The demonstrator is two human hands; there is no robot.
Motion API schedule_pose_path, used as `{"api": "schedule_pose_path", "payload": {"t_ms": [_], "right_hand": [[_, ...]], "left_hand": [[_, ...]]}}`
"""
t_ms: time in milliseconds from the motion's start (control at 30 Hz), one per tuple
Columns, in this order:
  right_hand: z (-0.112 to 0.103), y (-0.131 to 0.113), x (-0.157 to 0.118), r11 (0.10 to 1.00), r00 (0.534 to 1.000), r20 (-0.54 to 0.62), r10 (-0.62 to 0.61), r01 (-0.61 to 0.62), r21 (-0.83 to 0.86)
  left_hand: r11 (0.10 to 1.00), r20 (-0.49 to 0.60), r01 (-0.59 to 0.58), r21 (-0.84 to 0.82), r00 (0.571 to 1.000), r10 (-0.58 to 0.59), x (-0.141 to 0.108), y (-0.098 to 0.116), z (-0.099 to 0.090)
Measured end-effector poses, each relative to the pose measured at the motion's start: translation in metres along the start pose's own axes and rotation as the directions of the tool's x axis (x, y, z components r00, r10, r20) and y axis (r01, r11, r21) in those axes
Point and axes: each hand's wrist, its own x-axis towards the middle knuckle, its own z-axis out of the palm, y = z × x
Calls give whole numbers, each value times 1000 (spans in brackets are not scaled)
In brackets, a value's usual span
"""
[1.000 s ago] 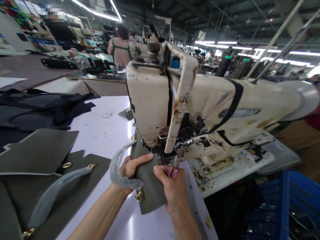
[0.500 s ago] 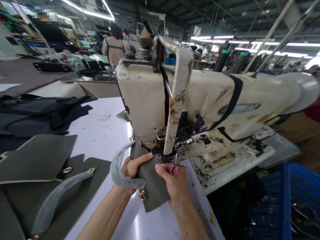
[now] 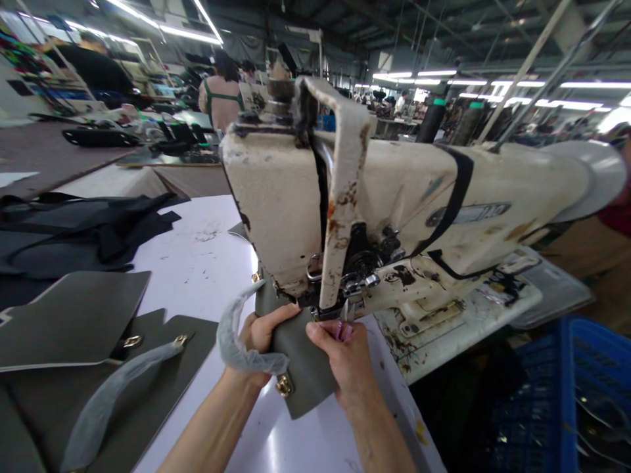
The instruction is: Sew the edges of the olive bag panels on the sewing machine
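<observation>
A dark olive-grey bag panel (image 3: pixel 306 368) lies under the presser foot area of a worn cream sewing machine (image 3: pixel 276 203). Its carry handle (image 3: pixel 229 338), wrapped in translucent plastic, arches off the left side from gold metal fittings (image 3: pixel 284 385). My left hand (image 3: pixel 263 332) grips the panel's left side, passing under the handle, with a fingertip close to the needle area. Small pink-handled scissors (image 3: pixel 345 328) sit in my right hand (image 3: pixel 342 355), blades pointing up. The thumb of that hand presses on the panel's right edge. Machine parts hide the needle.
More olive-grey panels (image 3: pixel 162 345) with another wrapped handle (image 3: pixel 118 394) lie to the left on the white tabletop (image 3: pixel 197 263). Behind them is a pile of black fabric pieces (image 3: pixel 73 230). A blue plastic crate (image 3: pixel 542 394) stands low at the right. Other people work in the background.
Both hands and the panel stay almost in place at the machine. The camera view has shifted slightly.
</observation>
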Motion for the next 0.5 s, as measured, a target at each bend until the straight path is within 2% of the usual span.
{"api": "schedule_pose_path", "payload": {"t_ms": [100,200,333,433,500], "right_hand": [[-1,-1,1,997,999,12,34,-35,63],[-3,-2,3,999,1000,23,14,-16,51],[-9,-6,0,989,994,70,-79,86,-117],[-14,-8,-7,959,990,42,-131,138,-248],[-18,-11,-10,935,988,41,-148,153,-321]], "left_hand": [[1000,0,15,-14,1000,-15,-1,-1,2],[999,0,34,-37,999,-34,-3,0,4],[998,48,58,-37,997,-57,-6,1,1],[995,119,79,-67,990,-71,-7,-3,-2],[992,125,66,-108,991,-52,-8,-9,-1]]}}
